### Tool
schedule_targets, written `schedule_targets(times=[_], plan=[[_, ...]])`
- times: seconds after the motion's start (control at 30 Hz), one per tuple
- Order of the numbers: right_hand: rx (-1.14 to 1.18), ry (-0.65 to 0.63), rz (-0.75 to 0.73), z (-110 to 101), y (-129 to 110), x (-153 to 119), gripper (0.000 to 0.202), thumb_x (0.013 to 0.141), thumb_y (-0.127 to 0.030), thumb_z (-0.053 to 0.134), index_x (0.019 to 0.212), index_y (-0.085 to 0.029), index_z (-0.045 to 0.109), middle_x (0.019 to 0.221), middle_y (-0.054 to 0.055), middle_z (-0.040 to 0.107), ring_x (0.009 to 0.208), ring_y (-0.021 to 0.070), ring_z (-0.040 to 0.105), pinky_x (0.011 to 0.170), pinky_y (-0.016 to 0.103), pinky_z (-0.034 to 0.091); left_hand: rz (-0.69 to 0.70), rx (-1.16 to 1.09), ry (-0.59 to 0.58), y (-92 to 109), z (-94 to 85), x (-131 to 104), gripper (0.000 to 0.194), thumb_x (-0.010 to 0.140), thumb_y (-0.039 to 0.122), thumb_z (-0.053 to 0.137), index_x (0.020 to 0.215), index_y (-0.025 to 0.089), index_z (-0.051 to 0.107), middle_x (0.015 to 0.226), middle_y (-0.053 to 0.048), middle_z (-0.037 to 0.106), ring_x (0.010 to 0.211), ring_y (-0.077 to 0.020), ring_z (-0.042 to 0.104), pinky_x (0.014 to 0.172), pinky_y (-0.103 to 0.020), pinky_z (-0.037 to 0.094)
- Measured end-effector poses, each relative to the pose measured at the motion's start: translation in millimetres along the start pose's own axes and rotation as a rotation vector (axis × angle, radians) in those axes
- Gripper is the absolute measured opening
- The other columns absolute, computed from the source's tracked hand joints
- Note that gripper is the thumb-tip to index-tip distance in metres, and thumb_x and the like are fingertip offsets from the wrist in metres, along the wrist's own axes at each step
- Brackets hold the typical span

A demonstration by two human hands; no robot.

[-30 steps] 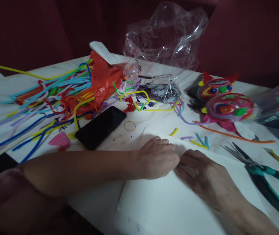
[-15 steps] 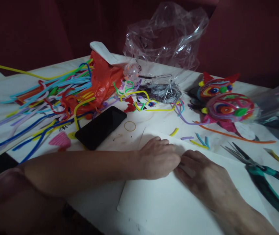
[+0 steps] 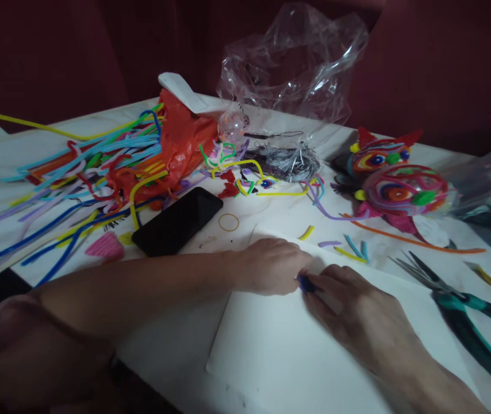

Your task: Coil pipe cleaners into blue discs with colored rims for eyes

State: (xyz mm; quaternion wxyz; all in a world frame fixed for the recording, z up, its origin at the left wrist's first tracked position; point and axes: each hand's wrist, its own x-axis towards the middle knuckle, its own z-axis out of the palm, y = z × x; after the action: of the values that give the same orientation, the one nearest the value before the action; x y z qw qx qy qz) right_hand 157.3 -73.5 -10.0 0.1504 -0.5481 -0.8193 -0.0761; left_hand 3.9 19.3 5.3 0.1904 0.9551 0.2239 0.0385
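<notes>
Above a white sheet of paper (image 3: pixel 267 345), both my hands meet at a small dark blue piece (image 3: pixel 306 283), which looks like coiled pipe cleaner, though most of it is hidden. My right hand (image 3: pixel 357 305) pinches it between thumb and fingers. My left hand (image 3: pixel 273 267), back turned up and fingers curled, is closed at the left edge of the same piece; its fingertips are hidden. Short cut bits of pipe cleaner (image 3: pixel 349 254) in yellow, blue and purple lie just beyond my hands.
Green-handled pliers (image 3: pixel 448 290) lie open at right. Behind them stand two colourful owl-like figures (image 3: pixel 405 192). A black phone (image 3: pixel 179 221) and a heap of pipe cleaners (image 3: pixel 94 167) with a red bag (image 3: pixel 185 135) are at left. A clear plastic bag (image 3: pixel 292 75) rises at the back.
My left hand has turned over and shifted slightly up and left, its fingers now curled under. The dark blue piece, hidden before, shows between my hands. My right hand has hardly moved.
</notes>
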Motion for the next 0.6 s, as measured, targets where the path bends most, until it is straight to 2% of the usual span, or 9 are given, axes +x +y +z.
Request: schedule_targets(times=[0.2, 0.33, 0.43, 0.6], plan=[[-0.014, 0.002, -0.001, 0, -1, 0, 0.034, 0.086, -0.027, 0.031, 0.079, -0.019, 0.063, 0.072, 0.004, 0.052, 0.062, 0.0177, 0.052, 0.045, 0.025, 0.036, 0.006, -0.011, 0.058, 0, 4.4, 0, 0.009, 0.073, 0.016, 0.050, 0.075, 0.020, 0.058, 0.077, 0.001, 0.061, 0.075, -0.0148, 0.056, 0.066, -0.026, 0.041], [-0.020, -0.007, -0.002, -3, -1, 2, 0.034, 0.086, -0.027, 0.031, 0.079, -0.019, 0.063, 0.071, 0.004, 0.052, 0.062, 0.0180, 0.052, 0.043, 0.025, 0.035, -0.010, 0.009, 0.050, 2, 6.7, -1, 0.010, 0.073, 0.015, 0.049, 0.074, 0.019, 0.058, 0.076, 0.001, 0.061, 0.074, -0.0145, 0.056, 0.065, -0.026, 0.040], [-0.019, -0.026, -0.011, -3, 0, 2, 0.033, 0.085, -0.027, 0.031, 0.082, -0.019, 0.064, 0.073, 0.004, 0.052, 0.062, 0.0180, 0.052, 0.043, 0.025, 0.035, 0.000, 0.046, 0.089, 3, 8.5, -2, 0.009, 0.073, 0.014, 0.049, 0.074, 0.019, 0.057, 0.074, 0.001, 0.060, 0.072, -0.0148, 0.055, 0.063, -0.026, 0.040], [0.016, -0.056, 0.065, 3, 0, -1, 0.033, 0.086, -0.029, 0.030, 0.080, -0.021, 0.062, 0.080, 0.005, 0.053, 0.071, 0.0192, 0.052, 0.052, 0.028, 0.040, 0.224, 0.157, 0.196, 1, 10.1, -4, 0.009, 0.076, 0.012, 0.049, 0.074, 0.017, 0.056, 0.077, -0.001, 0.059, 0.075, -0.0139, 0.053, 0.071, -0.027, 0.040]])
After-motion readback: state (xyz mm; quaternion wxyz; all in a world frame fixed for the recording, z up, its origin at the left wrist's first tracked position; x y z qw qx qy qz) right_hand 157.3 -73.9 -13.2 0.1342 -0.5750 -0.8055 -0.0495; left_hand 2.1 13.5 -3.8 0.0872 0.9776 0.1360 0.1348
